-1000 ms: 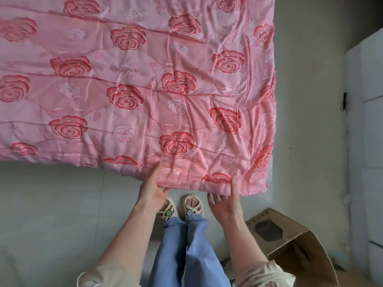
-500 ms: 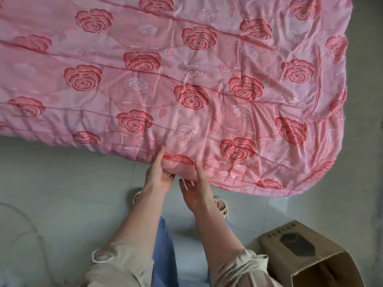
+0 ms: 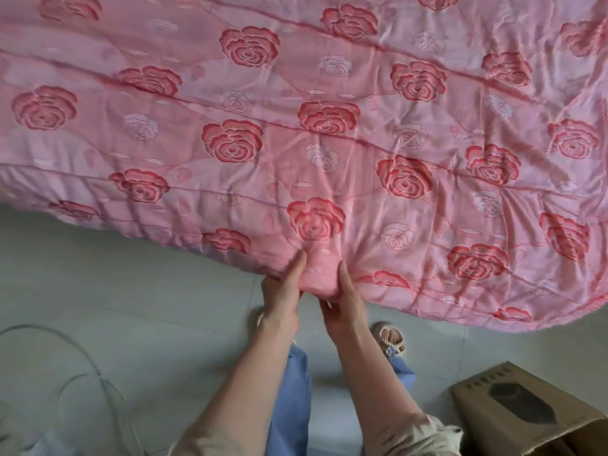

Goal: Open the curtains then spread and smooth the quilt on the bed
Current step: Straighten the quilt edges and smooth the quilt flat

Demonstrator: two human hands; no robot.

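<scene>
A pink quilt (image 3: pixel 329 133) printed with red and white roses lies spread over the bed and fills the upper part of the view. Its near edge hangs over the bedside toward me. My left hand (image 3: pixel 283 287) and my right hand (image 3: pixel 342 297) sit close together at that edge, near the middle of the view. Both pinch a small fold of the quilt's hem between thumb and fingers, and the fabric bunches up between them. No curtains are in view.
Grey tiled floor (image 3: pixel 131 291) lies below the bed. A brown cardboard box (image 3: pixel 526 413) stands at the lower right by my right foot. A thin pale cable (image 3: pixel 95 370) loops on the floor at the lower left. My legs in blue trousers stand beneath my arms.
My view has shifted left along the bed's edge, so the quilt's corner has slid to the right. My hands have come together, going from lying flat on the hem to gripping a fold of it.
</scene>
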